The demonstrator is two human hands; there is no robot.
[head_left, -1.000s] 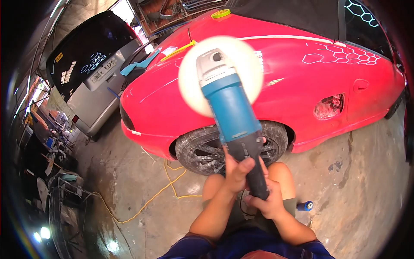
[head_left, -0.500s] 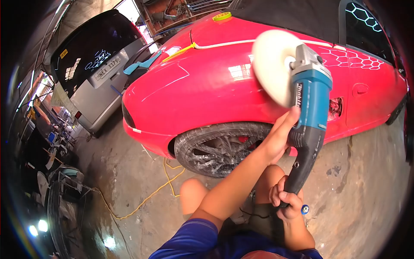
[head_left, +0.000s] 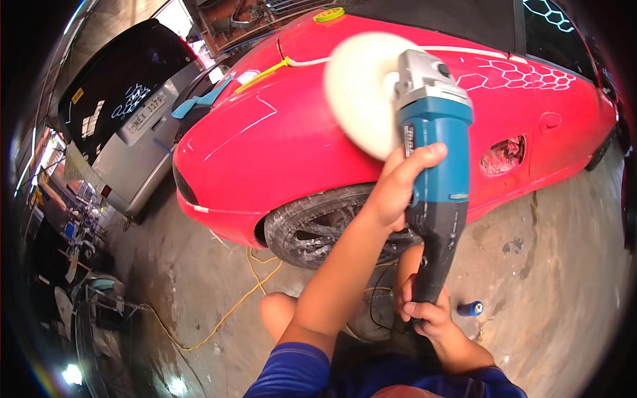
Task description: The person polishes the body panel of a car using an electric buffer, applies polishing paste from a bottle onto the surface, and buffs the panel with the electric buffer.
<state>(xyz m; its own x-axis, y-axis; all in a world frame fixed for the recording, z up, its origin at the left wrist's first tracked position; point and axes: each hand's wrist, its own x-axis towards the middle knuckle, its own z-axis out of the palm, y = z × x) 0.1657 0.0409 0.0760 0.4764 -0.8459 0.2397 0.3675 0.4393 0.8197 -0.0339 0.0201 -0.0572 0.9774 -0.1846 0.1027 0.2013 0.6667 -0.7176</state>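
A blue and black Makita polisher (head_left: 443, 156) is held at an angle in front of the red car (head_left: 265, 132). My left hand (head_left: 397, 189) grips its body just behind the metal head, thumb across the blue casing. The fingers of my right hand (head_left: 428, 312) are wrapped around the black rear handle. The round white polishing pad (head_left: 361, 93) faces the front fender above the wheel (head_left: 318, 229). Whether the pad touches the paint I cannot tell.
A yellow cord (head_left: 222, 322) and a black cord (head_left: 375, 308) lie on the concrete floor. A small blue bottle (head_left: 471, 308) stands near my right arm. A silver van (head_left: 136, 159) is parked at left. A blue cloth (head_left: 202, 99) and yellow-green tape roll (head_left: 328, 14) rest by the hood.
Both hands have moved the polisher leftward along the fender, uncovering the opening behind the wheel. The blue bottle, partly hidden by my right hand before, now shows fully.
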